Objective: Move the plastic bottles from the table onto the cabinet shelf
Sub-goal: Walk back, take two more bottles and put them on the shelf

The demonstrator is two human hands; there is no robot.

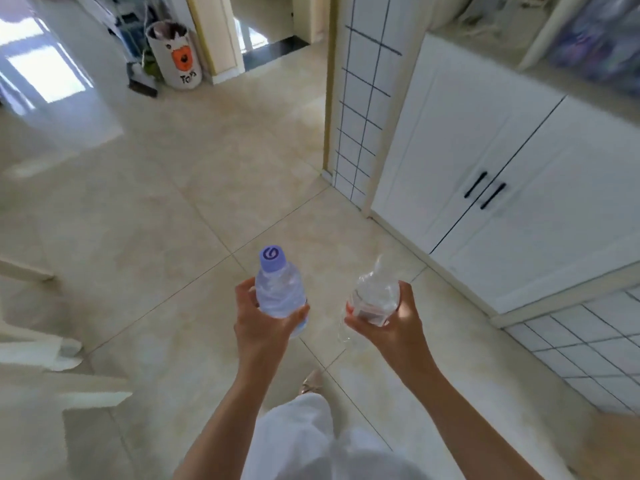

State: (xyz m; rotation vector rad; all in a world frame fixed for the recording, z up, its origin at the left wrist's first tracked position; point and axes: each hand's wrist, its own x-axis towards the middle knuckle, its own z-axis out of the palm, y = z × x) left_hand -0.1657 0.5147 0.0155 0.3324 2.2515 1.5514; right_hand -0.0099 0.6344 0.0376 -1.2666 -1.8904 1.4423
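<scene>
Two plastic bottles were carried above a tiled floor, one in each hand.

The purple-capped bottle (pixel 280 292), clear and seemingly holding water, stood nearly upright in the left hand (pixel 261 318), whose fingers (pixel 246 289) and thumb curled round its lower body, the cap rising above them. The second bottle (pixel 374 299), clear, blurred and tilted, with contents that could not be told, sat in the right hand (pixel 391 323); its fingertips (pixel 349 320) wrapped the label band from below. The two bottles were near each other but apart. Beyond the right hand's fingers stood a white cabinet (pixel 485 140) with doors closed. Far past the left fingers, a white toy bin (pixel 176 57) held something dark and indistinct.
</scene>
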